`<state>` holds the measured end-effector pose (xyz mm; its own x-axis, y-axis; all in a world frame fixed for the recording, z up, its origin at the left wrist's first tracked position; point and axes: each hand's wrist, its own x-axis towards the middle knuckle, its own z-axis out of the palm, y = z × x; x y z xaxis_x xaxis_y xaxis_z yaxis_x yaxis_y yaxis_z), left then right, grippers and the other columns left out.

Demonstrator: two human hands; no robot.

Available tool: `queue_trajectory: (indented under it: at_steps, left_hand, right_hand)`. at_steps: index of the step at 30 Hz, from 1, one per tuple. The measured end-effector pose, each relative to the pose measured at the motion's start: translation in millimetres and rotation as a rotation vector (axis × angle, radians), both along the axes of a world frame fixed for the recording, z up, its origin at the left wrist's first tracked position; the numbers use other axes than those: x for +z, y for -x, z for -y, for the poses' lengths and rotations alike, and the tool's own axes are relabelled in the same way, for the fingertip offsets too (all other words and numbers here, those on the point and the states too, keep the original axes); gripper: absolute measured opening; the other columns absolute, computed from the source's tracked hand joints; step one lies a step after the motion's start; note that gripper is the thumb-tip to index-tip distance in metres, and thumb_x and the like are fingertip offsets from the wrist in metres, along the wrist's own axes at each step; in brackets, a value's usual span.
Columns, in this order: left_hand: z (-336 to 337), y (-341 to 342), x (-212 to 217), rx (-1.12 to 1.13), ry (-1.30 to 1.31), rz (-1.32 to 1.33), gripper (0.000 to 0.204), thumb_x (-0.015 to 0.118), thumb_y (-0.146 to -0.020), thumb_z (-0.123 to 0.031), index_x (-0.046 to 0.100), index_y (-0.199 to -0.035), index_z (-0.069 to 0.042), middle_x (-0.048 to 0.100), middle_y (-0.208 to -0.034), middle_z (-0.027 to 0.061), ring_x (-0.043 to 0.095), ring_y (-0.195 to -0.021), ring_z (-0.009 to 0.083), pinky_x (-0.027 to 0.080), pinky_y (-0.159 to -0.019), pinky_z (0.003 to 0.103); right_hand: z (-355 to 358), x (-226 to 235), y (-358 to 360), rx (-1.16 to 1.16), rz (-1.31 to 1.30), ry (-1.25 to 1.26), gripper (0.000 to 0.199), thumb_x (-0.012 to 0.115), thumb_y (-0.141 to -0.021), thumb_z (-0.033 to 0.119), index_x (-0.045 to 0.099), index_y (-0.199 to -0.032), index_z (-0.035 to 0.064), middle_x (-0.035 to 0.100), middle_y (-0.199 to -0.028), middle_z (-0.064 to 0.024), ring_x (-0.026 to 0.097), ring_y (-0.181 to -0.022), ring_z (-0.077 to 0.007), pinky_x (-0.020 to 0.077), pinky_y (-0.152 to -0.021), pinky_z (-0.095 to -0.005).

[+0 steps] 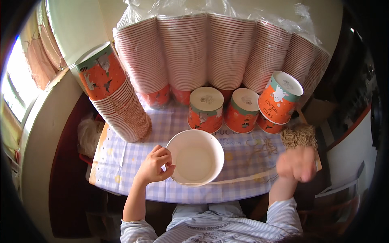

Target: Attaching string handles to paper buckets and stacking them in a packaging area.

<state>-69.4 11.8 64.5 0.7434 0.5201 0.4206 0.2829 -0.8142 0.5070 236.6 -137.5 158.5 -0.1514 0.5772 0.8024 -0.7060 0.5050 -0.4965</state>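
A white-lined paper bucket (194, 160) stands mouth up on the table in front of me. My left hand (155, 165) is at its left rim, fingers curled and thumb bent in, pinching where a pale cord (239, 181) meets the bucket. From there the cord runs past the near rim toward my right hand (298, 164). That hand looks closed but is smeared by motion, so its grip is unclear. It is just in front of a bundle of tan cords (300, 137). A few loose cord strands (262, 149) lie to the bucket's right.
Upside-down orange and green paper buckets (205, 115) stand behind, one stacked (280, 97) on another. A tall leaning bucket stack (121, 109) is at left. Plastic-wrapped bucket stacks (184, 52) line the back. A checkered cloth (137, 174) covers the table.
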Motion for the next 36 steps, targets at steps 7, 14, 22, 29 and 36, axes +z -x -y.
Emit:
queue_trajectory:
  at_steps: [7, 14, 22, 29, 36]
  left_hand:
    - [-27.1, -1.9, 16.2, -0.11, 0.057, -0.214, 0.022, 0.055, -0.059, 0.001, 0.058, -0.079, -0.006, 0.057, -0.081, 0.0048, 0.05, -0.085, 0.0239, 0.045, -0.074, 0.032]
    - [-58.2, -19.4, 17.1, -0.153, 0.024, -0.314, 0.026, 0.051, -0.061, 0.005, 0.06, -0.083, -0.006, 0.059, -0.088, 0.0058, 0.051, -0.093, 0.0244, 0.045, -0.077, 0.032]
    - [-9.2, -57.3, 42.0, 0.096, -0.25, -0.177, 0.014, 0.06, -0.063, -0.002, 0.058, -0.077, -0.005, 0.058, -0.079, 0.0062, 0.054, -0.083, 0.0249, 0.043, -0.074, 0.035]
    - [12.2, -86.3, 33.3, 0.049, 0.058, -0.119, 0.011, 0.066, -0.07, -0.01, 0.063, -0.079, -0.005, 0.06, -0.078, 0.0081, 0.058, -0.071, 0.0245, 0.047, -0.063, 0.033]
    - [9.3, -111.2, 26.5, 0.097, 0.0, -0.061, 0.016, 0.067, -0.068, -0.012, 0.063, -0.08, -0.003, 0.061, -0.078, 0.0081, 0.059, -0.066, 0.0227, 0.048, -0.058, 0.032]
  right_hand:
    - [-109.4, 13.8, -4.2, -0.642, 0.568, 0.237, 0.016, 0.043, -0.082, 0.0, 0.057, -0.091, 0.0004, 0.048, -0.072, 0.0058, 0.035, -0.06, 0.0018, 0.0316, -0.054, -0.0138]
    - [-122.2, -55.4, 16.8, -0.404, 0.148, 0.63, 0.012, 0.046, -0.087, 0.014, 0.053, -0.081, 0.0058, 0.037, -0.056, 0.0072, 0.027, -0.043, -0.0007, 0.0223, -0.039, -0.0164]
    - [-115.1, -96.4, 28.1, 0.036, -0.248, 0.899, 0.027, 0.039, -0.084, 0.02, 0.034, -0.059, 0.0129, 0.023, -0.045, 0.0026, 0.02, -0.038, -0.0078, 0.0159, -0.036, -0.0222]
    - [-111.3, -101.2, 51.2, 0.011, -0.477, 0.874, 0.03, 0.039, -0.085, 0.024, 0.039, -0.058, 0.0089, 0.037, -0.048, -0.0036, 0.037, -0.047, -0.0154, 0.0334, -0.051, -0.0277]
    - [-113.8, -117.2, 50.1, 0.114, -0.49, 0.761, 0.03, 0.036, -0.087, 0.025, 0.046, -0.066, 0.0061, 0.054, -0.065, -0.0106, 0.052, -0.068, -0.0204, 0.0404, -0.07, -0.0316]
